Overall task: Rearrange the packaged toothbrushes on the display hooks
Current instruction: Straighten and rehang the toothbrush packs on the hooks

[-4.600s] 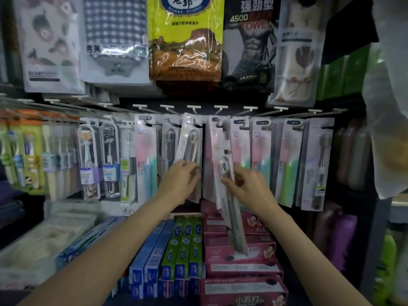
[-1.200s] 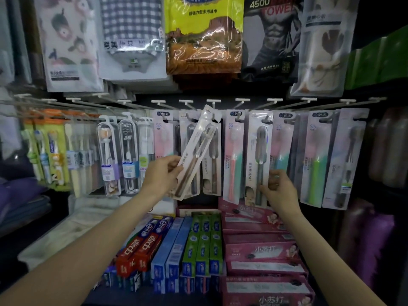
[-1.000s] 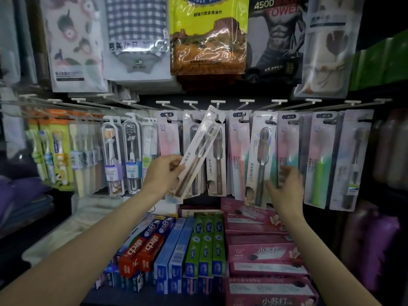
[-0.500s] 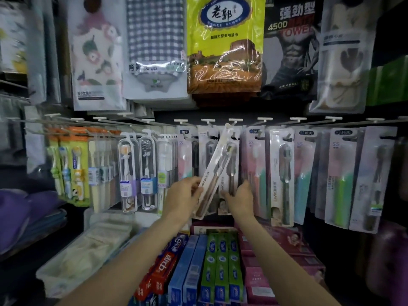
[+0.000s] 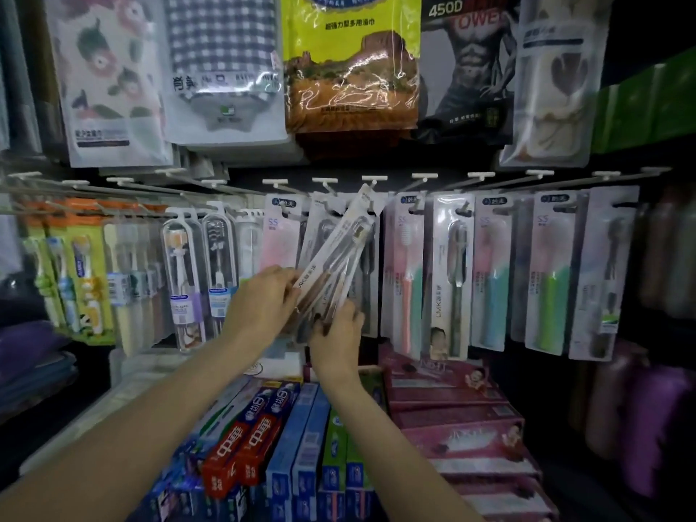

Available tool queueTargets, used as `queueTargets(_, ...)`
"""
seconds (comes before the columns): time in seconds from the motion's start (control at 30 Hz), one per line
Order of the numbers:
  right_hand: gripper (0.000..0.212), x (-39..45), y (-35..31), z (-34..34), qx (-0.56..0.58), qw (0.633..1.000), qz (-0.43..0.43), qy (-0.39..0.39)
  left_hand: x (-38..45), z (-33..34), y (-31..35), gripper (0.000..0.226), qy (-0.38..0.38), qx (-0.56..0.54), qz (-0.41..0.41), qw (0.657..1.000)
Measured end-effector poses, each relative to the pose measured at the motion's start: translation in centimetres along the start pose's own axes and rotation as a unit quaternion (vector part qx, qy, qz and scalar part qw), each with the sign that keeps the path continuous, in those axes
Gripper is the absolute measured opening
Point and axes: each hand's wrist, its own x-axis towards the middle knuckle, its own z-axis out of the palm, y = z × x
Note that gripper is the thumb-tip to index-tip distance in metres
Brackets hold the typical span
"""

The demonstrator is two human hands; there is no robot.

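Fingers of the left hand (image 5: 263,301) pinch the lower end of a tilted toothbrush pack (image 5: 333,254) printed "LMK", its top leaning up toward the hooks (image 5: 373,179). The right hand (image 5: 337,333) grips the pack's bottom from below. A hanging pack (image 5: 450,276) to the right also reads "LMK"; pink packs (image 5: 406,273) read "SS".

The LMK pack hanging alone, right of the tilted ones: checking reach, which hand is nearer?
Right. The right hand sits just left of the LMK pack; the left hand is farther left, gripping the tilted packs.
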Motion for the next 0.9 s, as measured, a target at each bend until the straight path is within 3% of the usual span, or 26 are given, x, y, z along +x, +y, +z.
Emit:
queueTargets(0.3,0.021,-0.5,0.3,-0.2,0.068,0.998,-0.009,-0.008,0.2,-0.3,0.2,0.022,-0.012,-0.021,-0.016,1.000)
queueTargets(0.47,0.017,-0.2,0.7,-0.7,0.092,0.996,-0.006,-0.016,0.4,0.1,0.3,0.017,-0.036,-0.079,-0.068,0.994)
queueTargets(0.7,0.035,0.1,2.5,-2.5,0.191,0.980,0.031,-0.039,0.5,0.8,0.9,0.012,-0.124,-0.196,-0.099,0.968)
queueTargets(0.8,0.030,0.0,2.9,-3.4,0.228,0.970,0.034,-0.076,0.3,1.5,0.9,0.009,-0.131,-0.205,-0.107,0.964)
queueTargets(0.9,0.036,0.1,3.4,-4.0,0.264,0.956,0.027,-0.121,0.2,1.2,0.7,0.014,-0.151,-0.323,-0.162,0.920)
